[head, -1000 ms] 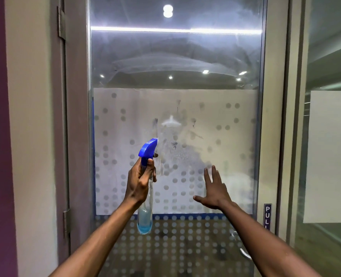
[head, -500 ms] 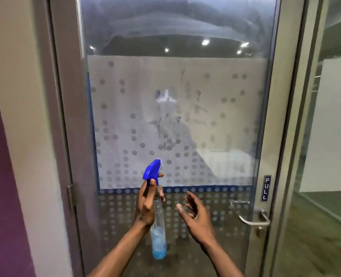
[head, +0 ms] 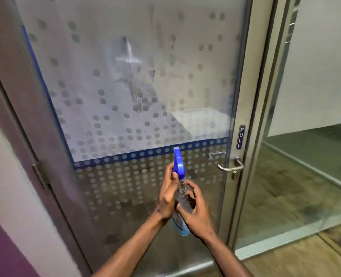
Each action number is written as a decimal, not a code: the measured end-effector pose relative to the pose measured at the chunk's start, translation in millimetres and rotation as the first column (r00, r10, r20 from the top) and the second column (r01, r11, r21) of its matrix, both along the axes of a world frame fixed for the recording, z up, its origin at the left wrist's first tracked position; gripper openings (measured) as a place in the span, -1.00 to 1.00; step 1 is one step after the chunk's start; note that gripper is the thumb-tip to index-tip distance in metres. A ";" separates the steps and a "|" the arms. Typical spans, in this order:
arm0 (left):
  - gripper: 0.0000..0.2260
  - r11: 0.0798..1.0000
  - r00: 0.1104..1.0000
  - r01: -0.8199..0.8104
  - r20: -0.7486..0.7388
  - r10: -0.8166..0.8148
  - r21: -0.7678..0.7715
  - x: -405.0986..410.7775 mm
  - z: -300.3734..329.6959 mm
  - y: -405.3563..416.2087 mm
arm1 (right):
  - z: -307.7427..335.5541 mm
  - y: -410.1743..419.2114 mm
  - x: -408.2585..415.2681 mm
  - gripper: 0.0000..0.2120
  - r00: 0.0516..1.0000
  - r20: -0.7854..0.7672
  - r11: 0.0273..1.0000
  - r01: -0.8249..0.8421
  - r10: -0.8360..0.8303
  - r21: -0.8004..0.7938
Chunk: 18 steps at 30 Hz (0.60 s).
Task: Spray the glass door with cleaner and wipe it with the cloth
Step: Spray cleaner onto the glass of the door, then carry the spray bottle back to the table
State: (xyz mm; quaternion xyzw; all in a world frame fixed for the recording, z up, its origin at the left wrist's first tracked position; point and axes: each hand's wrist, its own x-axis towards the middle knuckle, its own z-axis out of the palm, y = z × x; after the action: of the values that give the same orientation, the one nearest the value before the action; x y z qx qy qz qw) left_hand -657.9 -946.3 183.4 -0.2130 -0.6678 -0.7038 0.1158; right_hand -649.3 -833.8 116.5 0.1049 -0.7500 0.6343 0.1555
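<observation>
The glass door (head: 109, 80) fills the view, frosted with grey dots and a blue dotted band across its middle. Wet streaks of cleaner (head: 133, 84) run down the upper pane. In front of the lower pane both hands hold a clear spray bottle (head: 182, 196) with a blue trigger head and blue liquid at its bottom. My left hand (head: 168, 198) grips the neck below the trigger. My right hand (head: 195, 210) wraps the bottle's body from the right. No cloth is in view.
A metal lever handle (head: 230, 166) and a PULL sign (head: 241, 137) sit on the door's right stile. A hinge (head: 39, 174) is on the left frame beside a white and purple wall. A fixed glass panel (head: 315, 96) stands to the right over wood flooring.
My view has dropped lower on the door. The bottle came down to the lower pane, and my right hand left the glass and closed on the bottle beside my left.
</observation>
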 end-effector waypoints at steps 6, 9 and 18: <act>-0.31 0.986 0.966 0.162 0.199 -0.167 0.042 10.0 -47.9 31.2 | -49.8 29.0 41.7 -0.42 0.967 0.129 0.971 0.228 -0.218 -0.072; -0.63 0.976 0.946 0.216 0.249 -0.206 -0.011 18.2 -57.2 49.2 | -64.6 52.4 67.0 -0.45 0.940 0.207 0.950 0.297 -0.272 -0.101; -0.63 0.925 0.909 0.369 0.238 -0.341 -0.084 62.7 -55.0 121.6 | -68.7 136.6 141.8 -0.58 0.917 0.246 0.944 0.329 -0.316 -0.014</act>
State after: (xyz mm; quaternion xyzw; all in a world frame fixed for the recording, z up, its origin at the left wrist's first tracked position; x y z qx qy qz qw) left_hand -595.3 -824.7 128.4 -0.2592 -0.6698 -0.6883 -0.1025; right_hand -507.6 -697.2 47.8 -0.1017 -0.7527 0.6282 0.1688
